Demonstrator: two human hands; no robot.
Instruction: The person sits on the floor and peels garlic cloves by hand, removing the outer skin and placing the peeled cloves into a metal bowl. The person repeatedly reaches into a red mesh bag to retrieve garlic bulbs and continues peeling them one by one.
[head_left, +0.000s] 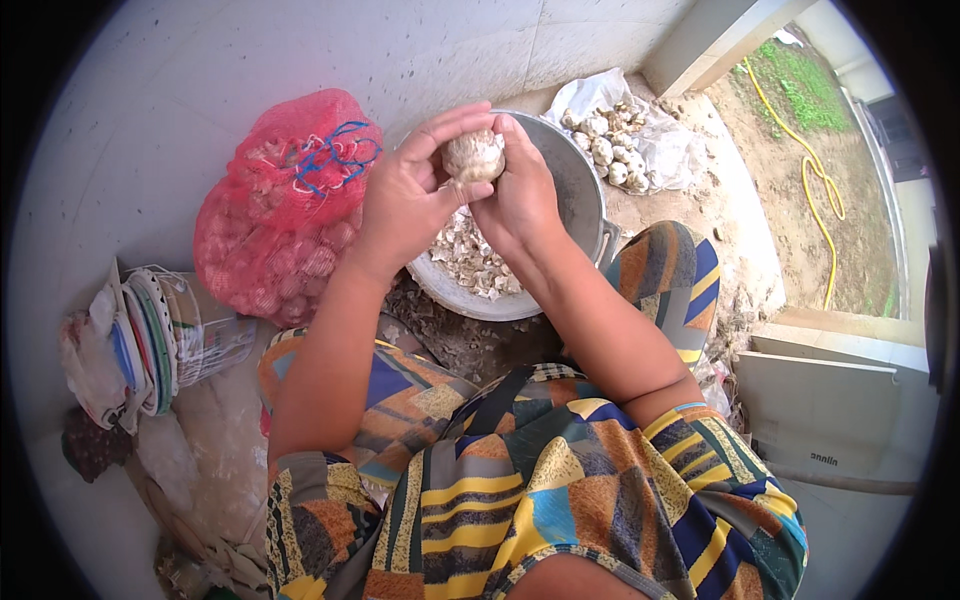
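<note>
Both my hands cup a whole garlic bulb (474, 156) above a wide metal pot (581, 187). My left hand (416, 184) wraps its near and left sides, with the thumb pressed underneath. On the other side, the fingers and thumb of my right hand (521, 176) close against the bulb. Its papery skin looks brownish white. Inside the pot lies a layer of loose garlic skins (476, 259), partly hidden by my wrists. Beyond the pot, several garlic bulbs (607, 146) rest on a clear plastic sheet (671, 154).
A red mesh sack (281, 217) full of bulbs, tied with blue string (334, 157), leans by the wall at left. Stacked plates or lids (150, 341) stand beside a carton (199, 322). At right are a grey-white appliance (817, 405) and, outside, a yellow hose (814, 172).
</note>
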